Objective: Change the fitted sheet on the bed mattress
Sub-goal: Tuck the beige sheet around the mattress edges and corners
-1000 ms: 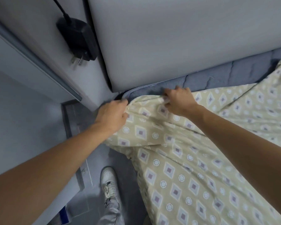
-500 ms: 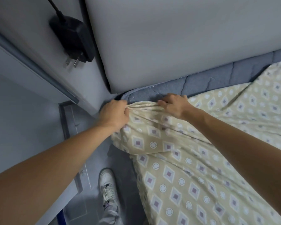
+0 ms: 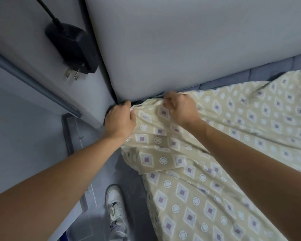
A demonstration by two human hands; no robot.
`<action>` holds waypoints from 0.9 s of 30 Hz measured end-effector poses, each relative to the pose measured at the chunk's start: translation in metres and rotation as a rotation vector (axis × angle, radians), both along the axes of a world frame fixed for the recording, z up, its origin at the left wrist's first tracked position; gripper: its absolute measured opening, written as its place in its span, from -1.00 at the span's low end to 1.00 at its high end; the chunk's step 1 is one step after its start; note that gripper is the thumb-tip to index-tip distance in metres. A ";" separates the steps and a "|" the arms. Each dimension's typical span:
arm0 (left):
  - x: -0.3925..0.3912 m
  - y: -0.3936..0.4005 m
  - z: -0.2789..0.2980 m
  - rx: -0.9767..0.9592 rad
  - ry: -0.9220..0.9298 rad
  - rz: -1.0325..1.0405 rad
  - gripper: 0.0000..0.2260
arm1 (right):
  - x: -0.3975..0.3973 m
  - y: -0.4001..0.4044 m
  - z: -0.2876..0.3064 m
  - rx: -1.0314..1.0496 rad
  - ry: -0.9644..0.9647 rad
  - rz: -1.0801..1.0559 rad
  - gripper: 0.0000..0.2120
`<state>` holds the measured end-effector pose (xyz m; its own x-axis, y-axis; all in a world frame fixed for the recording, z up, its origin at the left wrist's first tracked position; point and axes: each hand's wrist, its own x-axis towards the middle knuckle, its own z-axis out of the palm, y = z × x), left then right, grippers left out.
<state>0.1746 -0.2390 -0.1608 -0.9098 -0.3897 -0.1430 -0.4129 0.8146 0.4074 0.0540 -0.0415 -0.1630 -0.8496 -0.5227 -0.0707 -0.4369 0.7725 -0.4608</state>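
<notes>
Head view, left hand (image 3: 119, 119) and right hand (image 3: 180, 109) pinching patterned sheet (image 3: 189, 180), grey headboard (image 3: 172, 40), tiled floor (image 3: 33, 136).

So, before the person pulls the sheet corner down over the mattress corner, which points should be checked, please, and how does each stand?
1. Left hand grips the patterned sheet hem: ok.
2. Right hand pinches the hem near the headboard: ok.
3. Sheet corner already hooked under the blue mattress corner: cannot tell, the hands hide it.
4. Mattress fully covered along the headboard: not ok, a blue strip shows.
5. Sheet lies smooth: not ok, folds run across it.
6. Black plug adapter clear of the hands: ok.
</notes>
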 end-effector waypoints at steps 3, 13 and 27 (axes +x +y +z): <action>0.007 0.004 -0.004 -0.018 0.039 -0.043 -0.90 | 0.011 0.005 -0.009 -0.012 -0.150 0.064 -0.72; -0.010 0.003 -0.025 0.044 -0.122 -0.002 -0.81 | -0.013 0.047 -0.025 0.387 -0.031 -0.192 -0.42; 0.002 0.007 -0.029 -0.197 0.017 -0.274 -0.62 | -0.026 0.034 -0.025 0.377 0.016 -0.161 -0.52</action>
<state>0.1770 -0.2320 -0.1902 -0.9861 -0.1492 -0.0730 -0.1625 0.9580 0.2362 0.0281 -0.0073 -0.1885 -0.9208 -0.3231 -0.2185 -0.3016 0.9450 -0.1265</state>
